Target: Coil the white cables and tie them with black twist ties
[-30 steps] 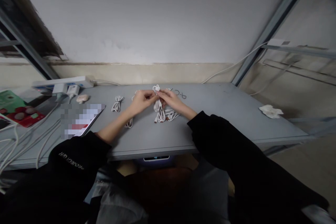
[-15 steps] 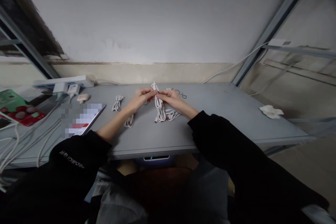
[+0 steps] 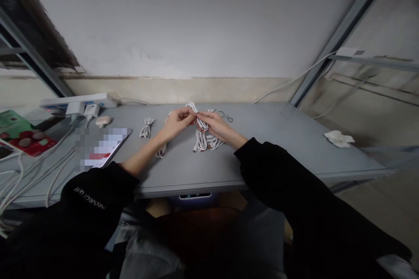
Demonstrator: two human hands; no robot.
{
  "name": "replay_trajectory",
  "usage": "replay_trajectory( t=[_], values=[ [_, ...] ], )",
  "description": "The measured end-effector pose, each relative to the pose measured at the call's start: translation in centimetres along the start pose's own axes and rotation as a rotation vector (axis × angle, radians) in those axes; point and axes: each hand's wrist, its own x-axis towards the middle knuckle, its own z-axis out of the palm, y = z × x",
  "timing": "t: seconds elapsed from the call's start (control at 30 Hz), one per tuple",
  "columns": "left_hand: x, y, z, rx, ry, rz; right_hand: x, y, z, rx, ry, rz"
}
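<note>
A folded bundle of white cable (image 3: 203, 125) is held above the table, tilted, its upper loops poking out between my hands. My right hand (image 3: 215, 123) grips it around the middle, thumb on top. The fingers of my left hand (image 3: 178, 121) are pinched together at the same spot, where a bit of thin black twist tie (image 3: 197, 113) shows. Below lie more white cable bundles (image 3: 200, 141), one partly behind my right wrist. Two others, a tied cable bundle (image 3: 147, 127) and one by my left forearm (image 3: 161, 151), rest to the left.
Loose black twist ties (image 3: 230, 118) lie beyond my right hand. To the left are a phone or tablet (image 3: 106, 146), a power strip (image 3: 108, 100) with plugged-in chargers, trailing cords and a green-and-red packet (image 3: 28, 135). A crumpled tissue (image 3: 338, 138) sits far right, near the metal frame.
The held cable bundle has tilted, its top leaning left and its lower end swinging right and up towards my right palm. My hands stay close together in nearly the same place.
</note>
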Motion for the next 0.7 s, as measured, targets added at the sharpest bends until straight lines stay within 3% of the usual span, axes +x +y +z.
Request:
replay_trajectory(
  t=[0.37, 0.5, 0.7],
  values=[
    [-0.3, -0.4, -0.3, 0.485, -0.004, 0.232, -0.1, -0.2, 0.0, -0.035, 0.077, 0.041],
    [-0.4, -0.6, 0.0, 0.502, 0.015, 0.265, 0.2, 0.2, -0.3, -0.012, 0.061, 0.046],
    [-0.7, -0.7, 0.9, 0.348, 0.075, 0.168, 0.3, 0.2, -0.4, -0.082, 0.075, 0.020]
  ],
)
